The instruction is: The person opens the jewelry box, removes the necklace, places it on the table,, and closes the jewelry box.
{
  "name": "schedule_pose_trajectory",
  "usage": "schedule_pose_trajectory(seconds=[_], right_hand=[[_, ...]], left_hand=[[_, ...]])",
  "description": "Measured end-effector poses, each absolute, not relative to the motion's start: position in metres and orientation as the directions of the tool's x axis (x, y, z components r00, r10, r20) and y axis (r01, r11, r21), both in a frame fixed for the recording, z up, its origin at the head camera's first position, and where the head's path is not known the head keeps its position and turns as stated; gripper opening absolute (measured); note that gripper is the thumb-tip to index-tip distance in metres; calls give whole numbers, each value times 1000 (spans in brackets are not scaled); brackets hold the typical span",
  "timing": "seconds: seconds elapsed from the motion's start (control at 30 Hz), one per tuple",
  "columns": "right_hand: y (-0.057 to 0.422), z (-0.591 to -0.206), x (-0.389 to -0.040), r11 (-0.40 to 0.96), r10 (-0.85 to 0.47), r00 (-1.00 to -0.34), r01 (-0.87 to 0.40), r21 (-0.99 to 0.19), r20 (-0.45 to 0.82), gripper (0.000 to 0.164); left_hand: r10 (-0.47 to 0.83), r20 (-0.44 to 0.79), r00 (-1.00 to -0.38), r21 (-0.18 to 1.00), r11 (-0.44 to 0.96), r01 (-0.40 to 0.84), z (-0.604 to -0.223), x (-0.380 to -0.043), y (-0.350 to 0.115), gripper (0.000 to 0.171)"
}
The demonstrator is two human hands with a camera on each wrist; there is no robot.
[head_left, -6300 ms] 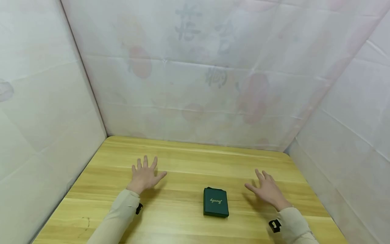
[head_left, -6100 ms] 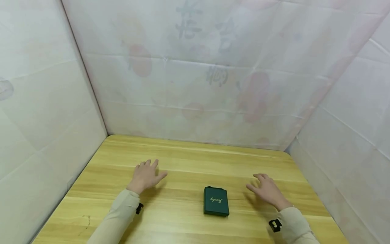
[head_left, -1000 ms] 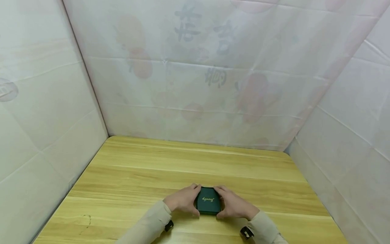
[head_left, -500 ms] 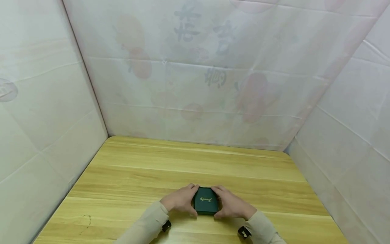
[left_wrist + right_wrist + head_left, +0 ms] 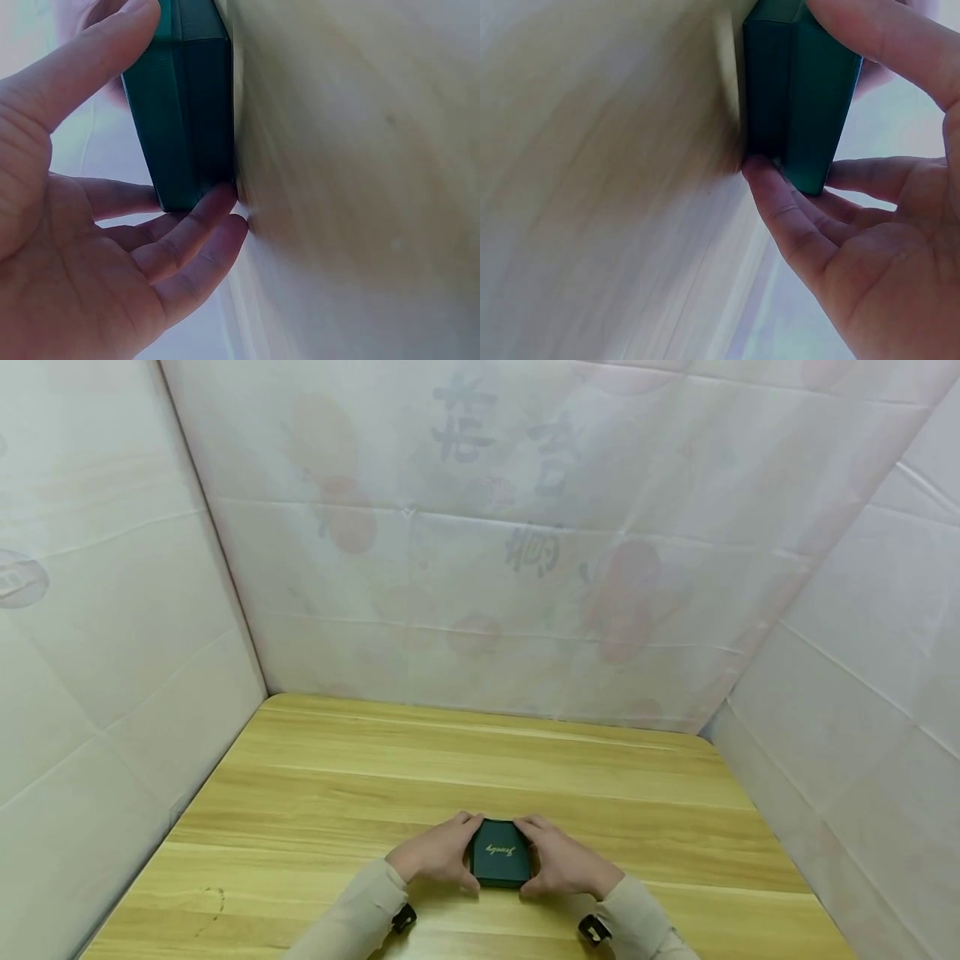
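You now have the green box (image 5: 501,863) pinched by its sides between the curled fingers of your left hand (image 5: 435,853) and right hand (image 5: 564,863), and it has shifted slightly left along the tabletop (image 5: 360,760), which suggests a slide under two-handed control.

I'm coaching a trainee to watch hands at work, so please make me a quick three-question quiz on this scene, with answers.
1. Multiple choice: What colour is the lettering on the box?
A) red
B) gold
C) white

2. True or false: The left hand and the right hand both hold the box.

3. Fill in the blank: In the head view, each hand's ____ sits at the near end of the box, with its other fingers farther off.

Key:
1. B
2. True
3. thumb
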State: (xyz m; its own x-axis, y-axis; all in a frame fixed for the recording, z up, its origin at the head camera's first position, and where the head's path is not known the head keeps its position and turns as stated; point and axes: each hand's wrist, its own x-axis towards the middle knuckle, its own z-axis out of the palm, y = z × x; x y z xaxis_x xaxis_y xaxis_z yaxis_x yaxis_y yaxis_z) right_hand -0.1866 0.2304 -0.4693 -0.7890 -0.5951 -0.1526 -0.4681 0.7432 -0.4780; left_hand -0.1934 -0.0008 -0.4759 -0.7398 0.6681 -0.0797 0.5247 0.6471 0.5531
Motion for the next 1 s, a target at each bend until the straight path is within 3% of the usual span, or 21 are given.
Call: schedule_pose_trajectory(seconds=[1.0], right_hand=[[207,-464,-192,760,-593,-782,-465,-454,-192,97]], left_hand=[[645,-85,-759,581,651,488,-478,-196,-23,101]])
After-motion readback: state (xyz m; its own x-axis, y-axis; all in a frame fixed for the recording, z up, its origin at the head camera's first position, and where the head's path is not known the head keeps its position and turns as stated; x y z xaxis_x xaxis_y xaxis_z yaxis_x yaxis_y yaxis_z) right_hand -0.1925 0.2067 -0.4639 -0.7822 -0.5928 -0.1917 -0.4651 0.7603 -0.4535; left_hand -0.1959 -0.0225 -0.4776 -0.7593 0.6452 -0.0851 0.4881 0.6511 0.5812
